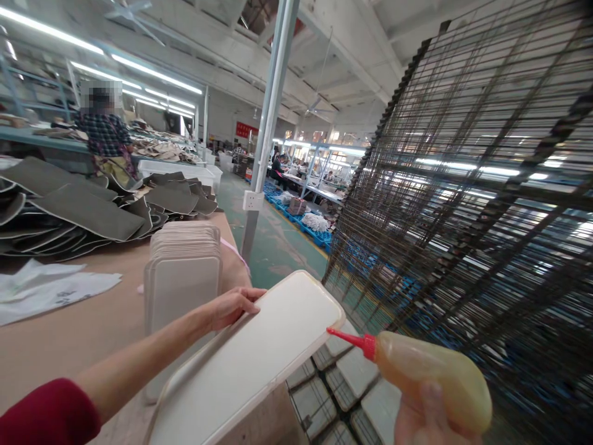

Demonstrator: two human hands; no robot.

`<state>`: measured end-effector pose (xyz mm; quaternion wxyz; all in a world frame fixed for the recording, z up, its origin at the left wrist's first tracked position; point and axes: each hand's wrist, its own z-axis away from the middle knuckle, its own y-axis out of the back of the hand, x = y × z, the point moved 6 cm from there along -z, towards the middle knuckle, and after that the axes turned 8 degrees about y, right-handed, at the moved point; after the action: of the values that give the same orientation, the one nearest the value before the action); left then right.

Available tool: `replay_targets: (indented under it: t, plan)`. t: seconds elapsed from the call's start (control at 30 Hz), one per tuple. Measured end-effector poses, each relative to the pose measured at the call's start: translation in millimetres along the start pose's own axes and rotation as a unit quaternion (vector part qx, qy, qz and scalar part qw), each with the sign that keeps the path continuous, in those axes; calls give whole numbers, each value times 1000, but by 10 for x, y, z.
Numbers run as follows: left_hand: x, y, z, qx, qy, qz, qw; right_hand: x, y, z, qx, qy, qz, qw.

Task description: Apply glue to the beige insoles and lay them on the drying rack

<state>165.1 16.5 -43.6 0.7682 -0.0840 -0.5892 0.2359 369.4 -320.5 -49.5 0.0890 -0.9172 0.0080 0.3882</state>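
My left hand grips the far left edge of a white rounded-corner panel, thumb on its top face and the other fingers out of sight below. The panel is tilted over the table's edge. In my right hand is a squeeze bottle of yellowish liquid, lying nearly level, its red nozzle pointing left. The nozzle's tip is at the panel's right rim, close to the far corner; whether it touches I cannot tell. A glossy yellowish line runs along that rim.
A stack of similar panels stands left on the brown table, before piled dark grey sheets. Wire racks rise at right; more panels lie on a rack below. A post stands ahead; a person works back left.
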Motion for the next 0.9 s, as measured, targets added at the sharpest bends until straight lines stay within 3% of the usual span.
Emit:
replay_targets:
  t: [0.13,0.27,0.57,0.77,0.9]
  plan:
    - [-19,10,-5,16,0,18,1000,-144,-187,130,25,14,-49,998]
    - [-39,41,-21,21,2,23,1000,-183,-338,276,25,-26,-124,992]
    - [-20,70,-38,61,8,14,998,26,-303,367,6,-86,-75,993]
    - [18,55,-45,75,9,4,997,-30,-370,371,50,-116,-90,988]
    - [36,59,-64,80,11,0,997,-88,-423,366,33,-114,-111,987]
